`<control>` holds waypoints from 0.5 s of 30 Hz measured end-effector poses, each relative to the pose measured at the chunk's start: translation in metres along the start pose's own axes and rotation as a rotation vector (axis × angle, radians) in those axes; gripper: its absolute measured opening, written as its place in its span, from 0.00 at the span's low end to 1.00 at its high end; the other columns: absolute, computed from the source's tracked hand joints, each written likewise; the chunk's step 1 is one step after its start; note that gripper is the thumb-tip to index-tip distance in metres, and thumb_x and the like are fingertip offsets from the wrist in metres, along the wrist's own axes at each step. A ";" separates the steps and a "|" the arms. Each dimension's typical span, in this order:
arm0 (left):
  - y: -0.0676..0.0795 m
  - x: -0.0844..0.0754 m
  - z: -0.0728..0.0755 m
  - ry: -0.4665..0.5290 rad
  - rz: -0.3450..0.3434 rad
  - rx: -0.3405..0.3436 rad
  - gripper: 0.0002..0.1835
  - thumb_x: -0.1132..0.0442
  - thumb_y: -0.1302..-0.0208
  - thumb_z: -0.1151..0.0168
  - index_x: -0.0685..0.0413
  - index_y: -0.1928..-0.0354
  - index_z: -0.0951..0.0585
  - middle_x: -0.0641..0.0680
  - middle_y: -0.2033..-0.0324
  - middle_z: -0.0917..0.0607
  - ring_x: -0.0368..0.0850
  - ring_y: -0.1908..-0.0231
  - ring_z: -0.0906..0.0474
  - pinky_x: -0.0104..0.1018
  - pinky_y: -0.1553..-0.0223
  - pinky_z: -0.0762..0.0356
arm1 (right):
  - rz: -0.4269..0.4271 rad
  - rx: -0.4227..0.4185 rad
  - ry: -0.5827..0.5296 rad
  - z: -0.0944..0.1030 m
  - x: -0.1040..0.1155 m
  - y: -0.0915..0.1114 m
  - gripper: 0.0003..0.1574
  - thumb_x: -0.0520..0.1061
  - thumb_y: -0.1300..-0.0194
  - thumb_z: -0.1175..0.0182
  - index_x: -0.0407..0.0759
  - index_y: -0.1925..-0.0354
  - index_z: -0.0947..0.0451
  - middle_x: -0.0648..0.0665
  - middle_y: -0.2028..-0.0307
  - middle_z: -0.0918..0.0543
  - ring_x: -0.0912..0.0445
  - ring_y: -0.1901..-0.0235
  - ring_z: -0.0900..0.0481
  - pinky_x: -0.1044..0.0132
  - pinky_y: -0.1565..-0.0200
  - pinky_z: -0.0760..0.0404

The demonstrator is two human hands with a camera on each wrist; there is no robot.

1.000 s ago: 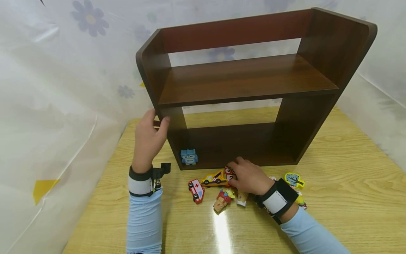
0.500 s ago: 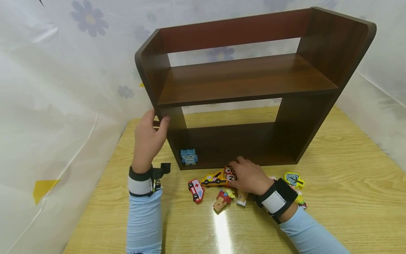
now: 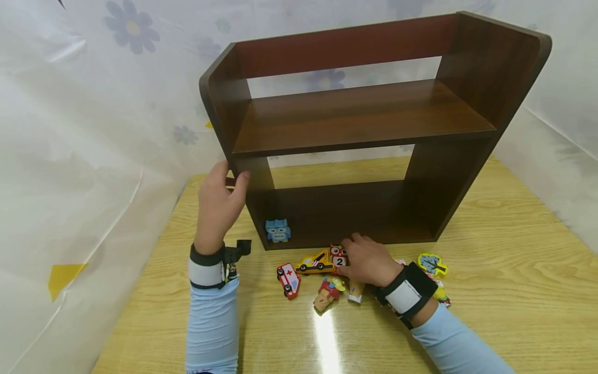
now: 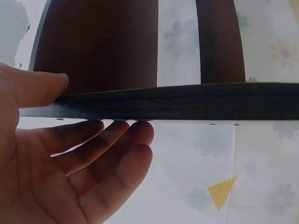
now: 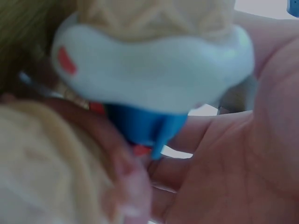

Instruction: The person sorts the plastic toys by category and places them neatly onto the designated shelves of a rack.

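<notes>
My left hand [image 3: 219,205] grips the left side panel of a dark brown wooden shelf [image 3: 364,143]; in the left wrist view the thumb lies on its inner face, the fingers [image 4: 140,133] under its outer face. Before the shelf's bottom board, my right hand [image 3: 371,262] holds the right edge of a red owl block [image 3: 338,258] marked 2 between thumb and fingers. A yellow tow truck block [image 3: 316,263] stands against the owl's left side. In the right wrist view an ice-cream cone toy [image 5: 154,70] with white cream hides much of the fingers.
A blue owl block [image 3: 278,231] stands in the shelf's lower left corner. On the table [image 3: 504,291] lie a red and white ambulance block [image 3: 289,281], a second cone toy [image 3: 329,295], and a tree block [image 3: 432,264] beside other toys partly behind the right wrist.
My right hand has shifted slightly right, uncovering more of the red owl's face and number. My left hand keeps its place on the shelf.
</notes>
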State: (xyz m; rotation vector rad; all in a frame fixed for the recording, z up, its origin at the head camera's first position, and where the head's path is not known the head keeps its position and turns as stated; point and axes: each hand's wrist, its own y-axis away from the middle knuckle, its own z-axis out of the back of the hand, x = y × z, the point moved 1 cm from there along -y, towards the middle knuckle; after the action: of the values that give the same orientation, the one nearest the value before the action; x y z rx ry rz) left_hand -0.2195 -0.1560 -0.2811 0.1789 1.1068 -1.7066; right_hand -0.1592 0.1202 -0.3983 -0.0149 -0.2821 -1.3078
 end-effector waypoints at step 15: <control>0.000 0.001 -0.001 0.007 0.012 0.009 0.20 0.56 0.30 0.43 0.59 0.41 0.23 0.60 0.46 0.17 0.58 0.56 0.16 0.53 0.57 0.15 | -0.012 -0.029 -0.045 0.001 0.002 0.002 0.37 0.57 0.44 0.28 0.37 0.44 0.24 0.37 0.51 0.21 0.46 0.56 0.21 0.52 0.59 0.18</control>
State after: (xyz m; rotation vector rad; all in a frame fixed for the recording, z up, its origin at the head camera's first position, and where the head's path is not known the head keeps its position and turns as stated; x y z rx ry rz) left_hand -0.2202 -0.1557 -0.2820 0.1968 1.1019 -1.7017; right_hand -0.1568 0.1191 -0.3966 -0.0668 -0.3019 -1.3247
